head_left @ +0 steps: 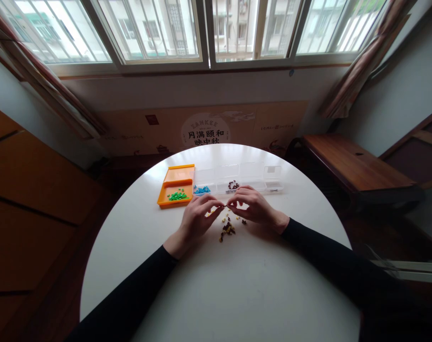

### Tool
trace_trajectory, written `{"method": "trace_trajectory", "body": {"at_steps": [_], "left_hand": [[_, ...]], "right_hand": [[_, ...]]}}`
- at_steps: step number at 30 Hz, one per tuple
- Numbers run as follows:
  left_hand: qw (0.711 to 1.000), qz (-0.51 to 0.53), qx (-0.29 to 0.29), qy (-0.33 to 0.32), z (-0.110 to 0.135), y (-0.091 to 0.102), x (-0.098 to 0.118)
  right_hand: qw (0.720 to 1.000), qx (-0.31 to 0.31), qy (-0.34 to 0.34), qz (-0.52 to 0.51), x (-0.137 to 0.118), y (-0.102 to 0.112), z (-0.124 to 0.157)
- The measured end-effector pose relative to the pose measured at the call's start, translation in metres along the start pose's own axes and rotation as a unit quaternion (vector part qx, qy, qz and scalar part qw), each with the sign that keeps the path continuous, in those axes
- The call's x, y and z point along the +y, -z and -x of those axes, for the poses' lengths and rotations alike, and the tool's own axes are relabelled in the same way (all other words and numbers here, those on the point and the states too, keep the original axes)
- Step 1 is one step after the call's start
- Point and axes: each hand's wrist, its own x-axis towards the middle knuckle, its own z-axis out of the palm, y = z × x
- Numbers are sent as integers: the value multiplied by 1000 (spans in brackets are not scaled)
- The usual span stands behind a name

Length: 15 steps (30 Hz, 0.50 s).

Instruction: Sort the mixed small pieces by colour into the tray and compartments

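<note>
My left hand and my right hand meet above the table, both with thumb and fingertips pinched. Between them is a tiny dark reddish piece, too small to tell its kind. Just below the hands, a loose pile of small brown and yellow pieces lies on the table, with a few scattered around it. Beyond my fingers stands a clear compartment box, its lids raised. Blue pieces fill part of its left compartment, and dark brown pieces sit in a middle one.
To the left of the clear box, an orange tray holds small green pieces. Everything rests on a round white table. A wooden bench stands at the right, and windows line the wall ahead.
</note>
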Motion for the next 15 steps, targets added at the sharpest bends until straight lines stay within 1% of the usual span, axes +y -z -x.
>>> {"method": "trace_trajectory", "body": {"at_steps": [10, 15], "left_hand": [[1000, 2, 13, 2, 0, 0, 0], [1000, 3, 15, 0, -1, 0, 1]], "right_hand": [[1000, -11, -24, -5, -1, 1, 0], [1000, -5, -22, -3, 0, 0, 0]]}}
